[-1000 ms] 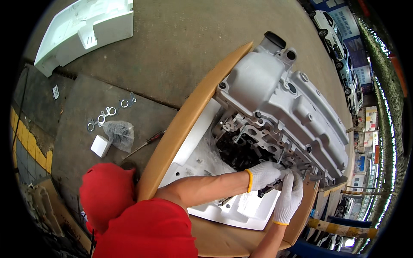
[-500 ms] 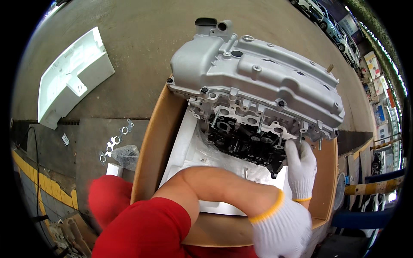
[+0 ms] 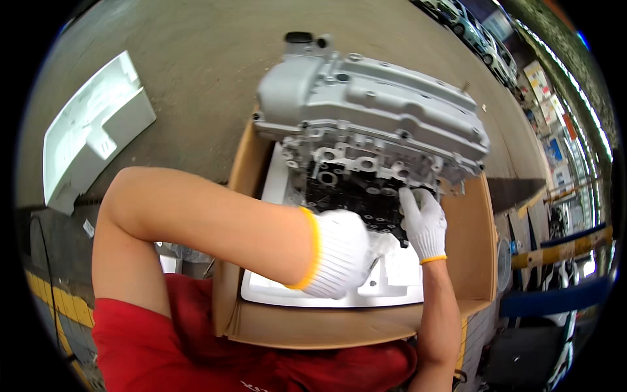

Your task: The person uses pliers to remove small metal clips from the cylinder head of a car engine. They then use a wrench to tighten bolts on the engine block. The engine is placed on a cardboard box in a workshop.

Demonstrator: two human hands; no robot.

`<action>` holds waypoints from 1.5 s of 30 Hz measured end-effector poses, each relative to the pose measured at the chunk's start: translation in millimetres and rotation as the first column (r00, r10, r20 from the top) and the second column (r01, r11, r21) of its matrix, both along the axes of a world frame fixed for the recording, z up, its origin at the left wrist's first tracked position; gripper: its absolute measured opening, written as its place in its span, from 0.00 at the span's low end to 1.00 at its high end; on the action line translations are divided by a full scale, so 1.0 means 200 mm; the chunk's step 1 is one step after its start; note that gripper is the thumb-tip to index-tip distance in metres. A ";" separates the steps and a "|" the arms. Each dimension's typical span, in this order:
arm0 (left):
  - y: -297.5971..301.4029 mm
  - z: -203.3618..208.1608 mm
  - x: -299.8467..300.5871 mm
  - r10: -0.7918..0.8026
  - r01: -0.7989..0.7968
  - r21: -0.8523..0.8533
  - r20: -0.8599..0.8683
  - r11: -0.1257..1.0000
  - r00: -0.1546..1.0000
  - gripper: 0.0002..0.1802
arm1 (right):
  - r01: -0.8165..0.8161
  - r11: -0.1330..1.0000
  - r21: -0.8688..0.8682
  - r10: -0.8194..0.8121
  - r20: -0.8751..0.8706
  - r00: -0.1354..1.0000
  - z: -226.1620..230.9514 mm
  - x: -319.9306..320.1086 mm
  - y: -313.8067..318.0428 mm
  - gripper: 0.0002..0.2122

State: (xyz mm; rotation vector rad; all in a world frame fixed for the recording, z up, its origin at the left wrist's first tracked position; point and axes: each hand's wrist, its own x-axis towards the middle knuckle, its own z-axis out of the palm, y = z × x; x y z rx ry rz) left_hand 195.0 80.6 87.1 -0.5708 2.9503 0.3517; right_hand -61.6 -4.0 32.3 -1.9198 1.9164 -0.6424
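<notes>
A silver-topped engine (image 3: pixel 385 98) with a black lower part (image 3: pixel 343 199) stands in an open cardboard box (image 3: pixel 470 242). A light metal gasket (image 3: pixel 366 163) lies along the ports on its near side. My right hand (image 3: pixel 424 222), in a white knit glove, rests against the engine at the right end of the black part. Its fingers are bent and close together; what is between them, if anything, is hidden. My left hand (image 3: pixel 343 251), gloved too, reaches across over the box in front of the engine. Its fingers are smeared by motion, beside a whitish blur.
White foam (image 3: pixel 261 287) lines the box under the engine. A white foam piece (image 3: pixel 95 134) lies on the floor at the left. A small white box (image 3: pixel 171 264) lies beside the cardboard box, partly behind my arm. Parked cars (image 3: pixel 483 46) stand at the far right.
My left hand has swung from the lower right, near the box's front edge, up and left to the front of the engine. My right hand stays at the engine. The view has shifted.
</notes>
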 end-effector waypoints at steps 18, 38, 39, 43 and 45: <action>0.24 -0.60 0.78 0.114 -0.101 0.070 -0.835 0.992 0.538 0.40 | -0.218 0.937 -0.273 -0.092 -0.795 0.600 -0.02 0.27 0.02 0.13; 0.16 -0.68 0.78 -0.032 0.200 0.061 -0.900 0.978 0.434 0.08 | -0.200 0.979 0.044 0.046 -0.999 0.009 0.11 0.28 -0.03 0.16; 0.17 -0.69 0.78 -0.042 0.182 0.050 -0.881 0.982 0.471 0.08 | -0.225 0.973 0.048 0.058 -0.997 0.041 0.08 0.25 -0.06 0.16; 0.14 -0.67 0.79 -0.068 0.187 0.028 -0.871 0.982 0.486 0.12 | -0.344 0.937 -0.064 0.022 -0.971 0.240 0.05 0.23 -0.07 0.13; 0.13 -0.68 0.78 -0.059 0.256 0.043 -0.925 0.966 0.377 0.20 | -0.338 0.931 -0.136 -0.032 -0.955 0.293 0.12 0.22 -0.01 0.11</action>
